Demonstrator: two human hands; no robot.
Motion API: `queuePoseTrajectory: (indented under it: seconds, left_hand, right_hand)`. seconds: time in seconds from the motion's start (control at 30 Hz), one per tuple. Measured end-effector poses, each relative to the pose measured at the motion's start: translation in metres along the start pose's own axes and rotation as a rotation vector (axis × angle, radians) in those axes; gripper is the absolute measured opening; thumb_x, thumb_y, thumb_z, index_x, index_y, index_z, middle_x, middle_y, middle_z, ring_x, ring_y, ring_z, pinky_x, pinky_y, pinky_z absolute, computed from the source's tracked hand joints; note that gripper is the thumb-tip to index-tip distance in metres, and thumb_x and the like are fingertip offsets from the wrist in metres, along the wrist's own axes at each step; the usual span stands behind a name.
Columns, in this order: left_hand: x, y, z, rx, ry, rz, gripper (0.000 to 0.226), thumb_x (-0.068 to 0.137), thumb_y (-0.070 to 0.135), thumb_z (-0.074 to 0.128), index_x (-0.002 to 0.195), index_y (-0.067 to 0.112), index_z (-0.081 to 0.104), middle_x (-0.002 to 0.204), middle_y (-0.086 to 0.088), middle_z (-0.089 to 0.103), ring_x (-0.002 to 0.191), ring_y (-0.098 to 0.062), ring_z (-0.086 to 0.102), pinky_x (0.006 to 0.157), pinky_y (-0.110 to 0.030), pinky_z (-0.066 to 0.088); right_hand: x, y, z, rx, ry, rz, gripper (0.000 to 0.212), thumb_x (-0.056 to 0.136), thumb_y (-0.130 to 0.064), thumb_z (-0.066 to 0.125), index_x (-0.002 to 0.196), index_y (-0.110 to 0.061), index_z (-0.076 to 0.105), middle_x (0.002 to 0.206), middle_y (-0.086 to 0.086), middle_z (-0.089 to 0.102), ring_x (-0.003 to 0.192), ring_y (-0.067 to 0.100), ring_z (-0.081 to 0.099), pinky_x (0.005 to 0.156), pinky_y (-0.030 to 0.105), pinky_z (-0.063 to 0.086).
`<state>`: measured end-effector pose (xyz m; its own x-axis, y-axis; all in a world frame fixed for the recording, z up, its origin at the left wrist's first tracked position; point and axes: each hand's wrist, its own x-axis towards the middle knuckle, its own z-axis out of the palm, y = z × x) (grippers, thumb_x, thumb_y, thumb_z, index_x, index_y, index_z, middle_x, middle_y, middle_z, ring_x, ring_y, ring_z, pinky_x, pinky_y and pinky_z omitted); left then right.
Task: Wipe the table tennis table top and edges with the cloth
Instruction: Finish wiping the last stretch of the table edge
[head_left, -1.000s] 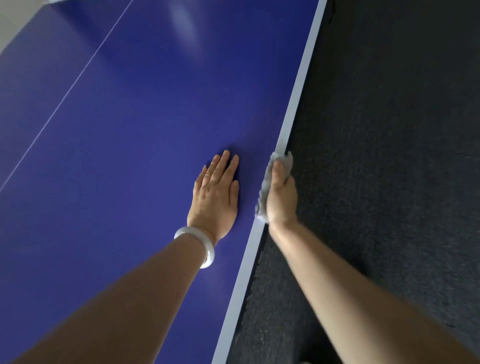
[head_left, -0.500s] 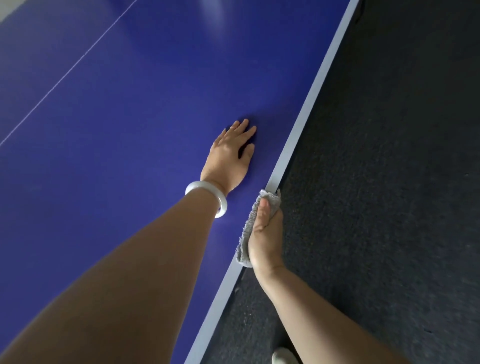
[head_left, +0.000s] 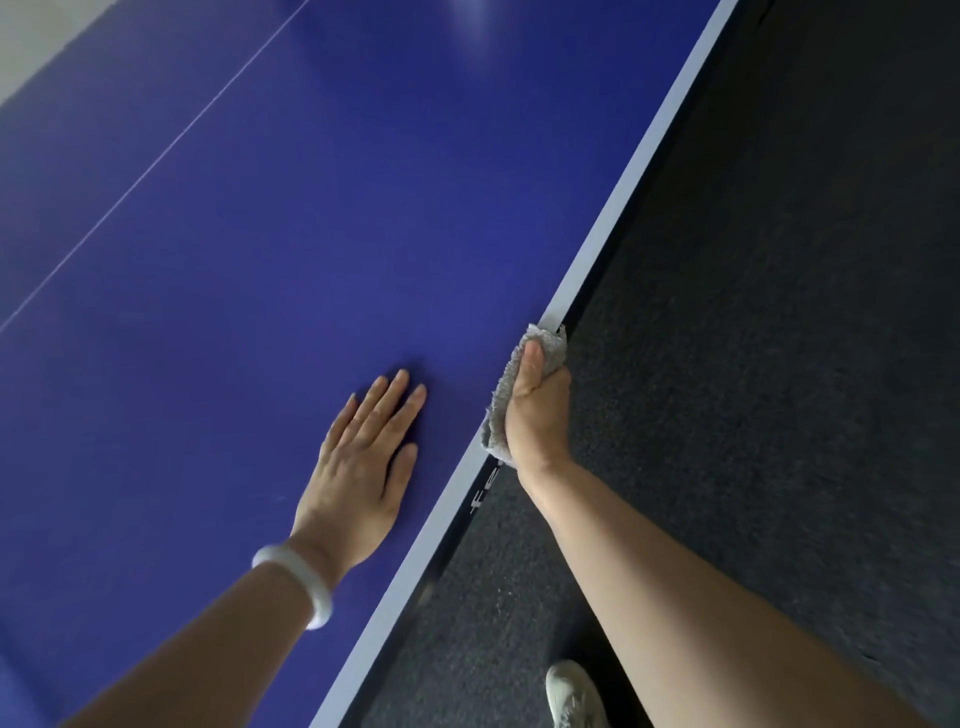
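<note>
Head view, from the left: the deep blue, smooth table tennis table top (head_left: 311, 234) fills most of the picture, with a thin white line (head_left: 156, 156) running slantwise across it and a soft sheen of light near the upper edge. The left hand (head_left: 358, 467) lies palm down on the blue surface near the rim, its fingers (head_left: 389, 405) straight and only slightly fanned, the thumb set a little apart. A smooth, milky white bangle (head_left: 298, 582) sits round that wrist. Just to the right runs the table's pale white border stripe (head_left: 623, 197), and below it the dark side edge with small white lettering (head_left: 483, 493), too blurred to read. The crumpled grey terry cloth (head_left: 498, 410) is folded over this edge, touching the stripe. The right hand (head_left: 535, 415) grips it, thumb pressed on top; the other fingers curl over the side, mostly hidden. Beyond lies dark speckled carpet floor (head_left: 779, 364), and a pale grey shoe (head_left: 574, 696) shows at the bottom.
</note>
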<state>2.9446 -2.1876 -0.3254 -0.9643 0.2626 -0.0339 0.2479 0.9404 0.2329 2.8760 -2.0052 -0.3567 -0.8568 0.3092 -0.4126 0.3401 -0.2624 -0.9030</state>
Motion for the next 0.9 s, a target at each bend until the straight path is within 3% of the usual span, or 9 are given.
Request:
queuePoseTrajectory:
  seconds: [0.13,0.23,0.27,0.4,0.5,0.6,0.77,0.83,0.9]
  left_hand:
    - [0.002,0.002,0.000,0.006,-0.002,-0.003,0.051,0.105,0.029,0.023,0.156,0.024,0.025,0.164,0.007,0.018,0.151,-0.006,0.008,0.124,-0.037,0.008]
    - [0.003,0.001,-0.002,0.006,-0.005,-0.011,0.051,0.105,0.027,0.023,0.156,0.024,0.025,0.164,0.006,0.018,0.152,-0.007,0.007,0.124,-0.038,0.009]
    - [0.003,0.002,-0.002,0.010,-0.007,-0.013,0.051,0.105,0.027,0.022,0.156,0.025,0.024,0.164,0.006,0.018,0.152,-0.006,0.007,0.124,-0.038,0.009]
    - [0.003,0.003,-0.002,-0.006,-0.015,-0.008,0.051,0.105,0.025,0.025,0.156,0.023,0.026,0.164,0.005,0.019,0.152,-0.008,0.009,0.124,-0.039,0.010]
    - [0.003,0.003,-0.002,-0.002,-0.007,-0.010,0.051,0.105,0.028,0.022,0.155,0.022,0.027,0.163,0.005,0.019,0.152,-0.008,0.009,0.124,-0.037,0.008]
    - [0.003,0.003,-0.001,-0.006,-0.003,-0.010,0.051,0.105,0.030,0.021,0.156,0.023,0.027,0.164,0.006,0.018,0.152,-0.007,0.007,0.124,-0.036,0.006]
    - [0.003,0.002,-0.002,0.003,0.005,-0.013,0.050,0.106,0.026,0.024,0.156,0.023,0.027,0.163,0.006,0.018,0.152,-0.008,0.009,0.124,-0.036,0.008]
    - [0.002,0.002,-0.002,-0.004,0.007,-0.012,0.050,0.106,0.023,0.026,0.155,0.024,0.027,0.163,0.006,0.019,0.152,-0.009,0.009,0.124,-0.037,0.009]
    - [0.002,0.003,-0.002,-0.011,0.006,-0.014,0.050,0.106,0.022,0.027,0.156,0.025,0.027,0.164,0.006,0.019,0.152,-0.008,0.009,0.124,-0.037,0.009]
  right_hand:
    - [-0.031,0.016,0.014,0.068,0.084,0.045,0.048,0.104,-0.037,0.045,0.138,-0.004,0.048,0.124,0.014,0.065,0.100,0.018,0.068,0.088,0.025,0.056]
    - [-0.110,0.050,0.027,0.033,0.110,-0.048,0.042,0.103,-0.029,0.045,0.138,-0.005,0.046,0.122,-0.012,0.056,0.104,-0.016,0.055,0.089,0.002,0.039]
    - [-0.134,0.061,0.028,0.022,0.070,-0.058,0.041,0.102,-0.033,0.044,0.134,-0.008,0.046,0.119,-0.015,0.053,0.105,-0.018,0.053,0.087,0.000,0.038]
    - [-0.129,0.063,0.020,0.003,-0.034,-0.119,0.042,0.098,-0.034,0.042,0.124,-0.002,0.048,0.110,-0.001,0.058,0.103,-0.011,0.057,0.091,0.010,0.044]
    - [-0.054,0.036,0.015,0.061,-0.018,-0.108,0.035,0.104,-0.033,0.044,0.121,-0.003,0.048,0.105,0.020,0.062,0.097,0.032,0.064,0.089,0.043,0.053]
    - [-0.004,0.019,0.014,0.115,0.063,-0.011,0.034,0.105,-0.041,0.042,0.111,-0.008,0.051,0.098,0.018,0.063,0.090,0.041,0.066,0.085,0.055,0.055]
    - [-0.099,0.056,0.028,0.082,0.096,-0.087,0.035,0.106,-0.025,0.043,0.135,-0.006,0.045,0.116,0.010,0.062,0.097,0.006,0.066,0.084,0.023,0.054]
    - [-0.157,0.081,0.027,0.062,-0.013,-0.121,0.025,0.105,-0.017,0.044,0.129,-0.010,0.045,0.115,0.001,0.057,0.101,-0.015,0.056,0.083,0.002,0.043]
    - [-0.177,0.088,0.021,0.048,-0.084,-0.130,0.021,0.104,-0.016,0.045,0.121,-0.027,0.040,0.109,-0.007,0.052,0.098,-0.021,0.053,0.078,-0.003,0.039]
